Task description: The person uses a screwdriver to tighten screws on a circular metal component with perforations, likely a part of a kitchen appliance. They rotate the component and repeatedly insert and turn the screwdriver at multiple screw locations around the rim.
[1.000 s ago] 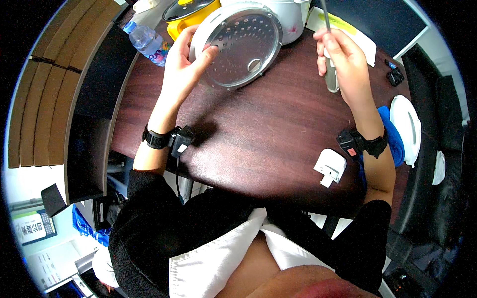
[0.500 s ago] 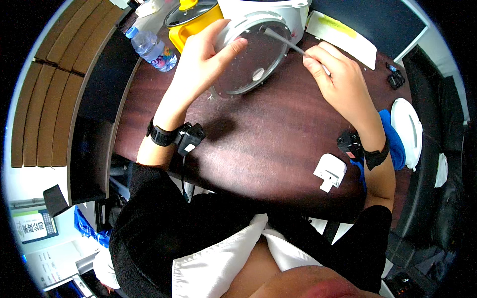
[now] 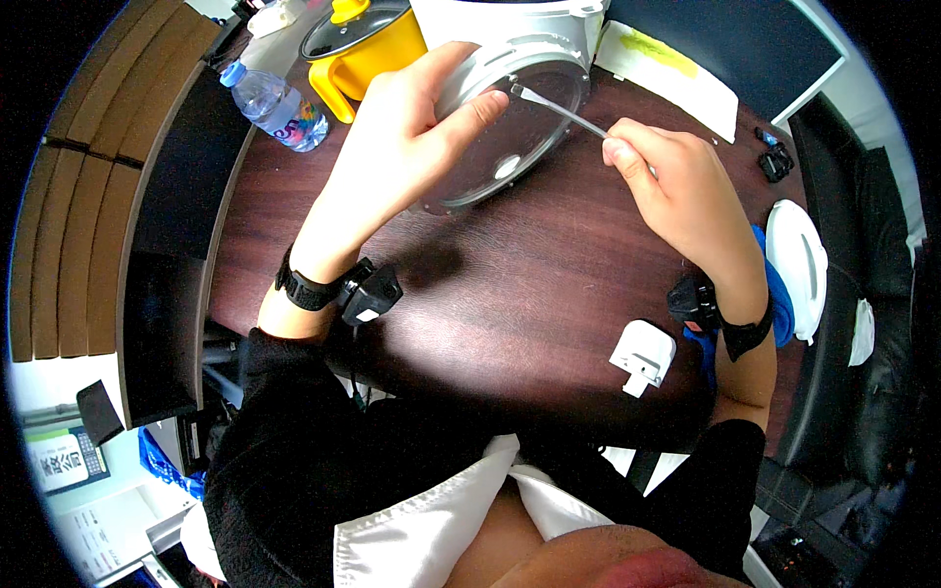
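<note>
My left hand (image 3: 421, 137) is closed on the rim of a round clear plastic lid (image 3: 524, 147) with a pale grey edge, held tilted above the table. Small drops or specks dot its surface. In my right hand (image 3: 676, 181) is a thin grey stick with a flat pale tip (image 3: 559, 110), pinched between thumb and fingers. The tip is over the inner side of the lid, close to my left thumb; whether it touches is unclear. Behind the lid stands a white appliance body (image 3: 510, 24), partly hidden.
A yellow pot with a glass lid (image 3: 377, 49) and a water bottle (image 3: 279, 113) stand at the far left. On the dark table (image 3: 470, 314) lies a small white plastic part (image 3: 644, 355). At right are a white oval cover (image 3: 799, 269) and blue cloth (image 3: 779, 294).
The stick's tip has shifted slightly down and left across the lid, toward my left thumb. My right hand has moved down a little, and the view has shifted slightly.
</note>
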Demonstrator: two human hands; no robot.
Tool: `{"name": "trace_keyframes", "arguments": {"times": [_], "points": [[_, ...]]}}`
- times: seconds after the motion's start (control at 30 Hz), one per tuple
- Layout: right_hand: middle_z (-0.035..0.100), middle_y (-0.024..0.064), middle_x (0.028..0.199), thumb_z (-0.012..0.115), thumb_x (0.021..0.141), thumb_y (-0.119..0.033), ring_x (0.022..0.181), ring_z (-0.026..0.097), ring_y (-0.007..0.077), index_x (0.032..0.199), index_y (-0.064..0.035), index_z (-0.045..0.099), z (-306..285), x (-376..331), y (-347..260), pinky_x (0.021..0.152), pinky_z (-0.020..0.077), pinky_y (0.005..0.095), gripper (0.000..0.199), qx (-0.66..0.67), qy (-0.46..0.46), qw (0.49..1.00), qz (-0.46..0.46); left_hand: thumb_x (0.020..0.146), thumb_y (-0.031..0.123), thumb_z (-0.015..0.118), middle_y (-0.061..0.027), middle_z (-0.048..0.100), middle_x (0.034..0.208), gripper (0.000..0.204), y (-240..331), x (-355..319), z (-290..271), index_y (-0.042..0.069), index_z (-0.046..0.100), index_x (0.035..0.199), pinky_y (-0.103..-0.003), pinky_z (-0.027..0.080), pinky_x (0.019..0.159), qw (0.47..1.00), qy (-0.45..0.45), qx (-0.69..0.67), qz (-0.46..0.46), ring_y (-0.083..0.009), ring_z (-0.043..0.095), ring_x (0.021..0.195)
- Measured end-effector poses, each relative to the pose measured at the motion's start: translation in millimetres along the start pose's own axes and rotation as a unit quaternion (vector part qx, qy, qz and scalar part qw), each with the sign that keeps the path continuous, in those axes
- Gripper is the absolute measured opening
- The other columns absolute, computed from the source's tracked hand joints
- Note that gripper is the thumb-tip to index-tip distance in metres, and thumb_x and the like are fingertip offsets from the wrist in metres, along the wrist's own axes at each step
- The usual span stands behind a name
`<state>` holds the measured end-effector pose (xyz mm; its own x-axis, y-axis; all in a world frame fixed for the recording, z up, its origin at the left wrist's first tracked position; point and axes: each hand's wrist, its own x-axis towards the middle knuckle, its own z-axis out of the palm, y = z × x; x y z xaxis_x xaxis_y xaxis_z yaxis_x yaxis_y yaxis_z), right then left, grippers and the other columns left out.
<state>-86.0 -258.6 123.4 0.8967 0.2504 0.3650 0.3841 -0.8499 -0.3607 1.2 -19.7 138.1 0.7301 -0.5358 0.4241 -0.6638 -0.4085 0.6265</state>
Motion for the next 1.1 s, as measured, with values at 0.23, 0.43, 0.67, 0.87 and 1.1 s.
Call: {"name": "trace_keyframes", "arguments": {"times": [0.23,0.43,0.67,0.87,1.1], "points": [[0.049,0.0102,0.058,0.046,0.099,-0.018,0.049,0.049,0.0189,0.084,-0.0004,0.055,4,1,2,0.049,0.0363,0.0313,0.025,0.094,-0.029,0.995,0.001,0.086,0.025,0.067,-0.0177,0.063,0.071,0.037,-8,0,4,-0.001,0.059,0.111,-0.032,0.047,0.056,0.997,0.036,-0.009,0.060,-0.0224,0.062,0.059],[0.042,0.0034,0.054,0.045,0.100,-0.020,0.047,0.042,0.0109,0.080,-0.0023,0.053,7,0,-1,0.047,0.0326,0.0280,0.028,0.142,-0.040,0.989,0.009,0.086,0.024,0.066,-0.0174,0.062,0.068,0.036,-7,-1,4,-0.001,0.059,0.111,-0.033,0.046,0.055,0.997,0.036,-0.012,0.065,-0.0232,0.062,0.058],[0.047,0.0082,0.057,0.046,0.099,-0.021,0.051,0.047,0.0191,0.080,-0.0017,0.054,5,1,-3,0.049,0.0365,0.0318,0.028,0.152,-0.051,0.987,0.022,0.086,0.024,0.066,-0.0172,0.061,0.067,0.036,-8,-3,4,-0.001,0.059,0.110,-0.033,0.046,0.054,0.997,0.038,-0.004,0.062,-0.0238,0.061,0.057],[0.057,0.0181,0.064,0.050,0.096,-0.019,0.059,0.059,0.0357,0.080,0.0000,0.057,2,2,-8,0.054,0.0444,0.0399,0.026,0.158,-0.051,0.985,0.045,0.086,0.024,0.066,-0.0179,0.062,0.068,0.035,-7,-4,4,0.000,0.059,0.111,-0.033,0.046,0.054,0.997,0.037,-0.005,0.065,-0.0244,0.062,0.058],[0.055,0.0175,0.063,0.050,0.096,-0.019,0.058,0.059,0.0332,0.079,0.0003,0.056,0,4,-9,0.055,0.0439,0.0379,0.027,0.183,-0.070,0.979,0.062,0.088,0.027,0.069,-0.0114,0.069,0.097,0.045,-1,-5,-3,-0.001,0.056,0.121,-0.028,0.050,0.077,1.000,-0.021,0.009,-0.015,-0.0134,0.064,0.087]]}}
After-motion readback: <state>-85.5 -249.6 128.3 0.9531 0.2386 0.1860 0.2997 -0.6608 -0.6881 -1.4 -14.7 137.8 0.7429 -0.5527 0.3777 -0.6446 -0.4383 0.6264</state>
